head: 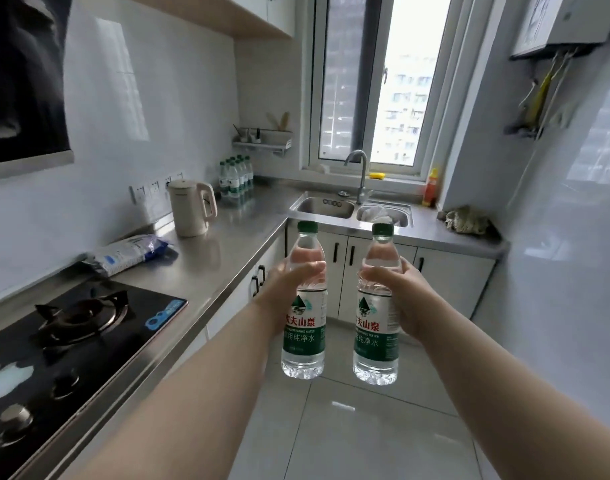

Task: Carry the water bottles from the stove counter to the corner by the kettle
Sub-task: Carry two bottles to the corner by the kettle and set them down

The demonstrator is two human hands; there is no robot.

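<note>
I hold two clear water bottles with green caps and green-and-white labels upright in the air over the floor. My left hand (285, 292) grips the left bottle (304, 327) around its upper half. My right hand (397, 292) grips the right bottle (377, 336) the same way. A cream kettle (192, 207) stands on the steel counter (206, 265) to the left. Behind it, in the corner, stands a group of several matching bottles (236, 180).
A black gas stove (64, 337) fills the near left counter, with a blue-and-white bag (128, 252) beyond it. A double sink (352, 207) with a tap lies under the window. A crumpled cloth (466, 220) and an orange bottle (431, 187) sit at the right.
</note>
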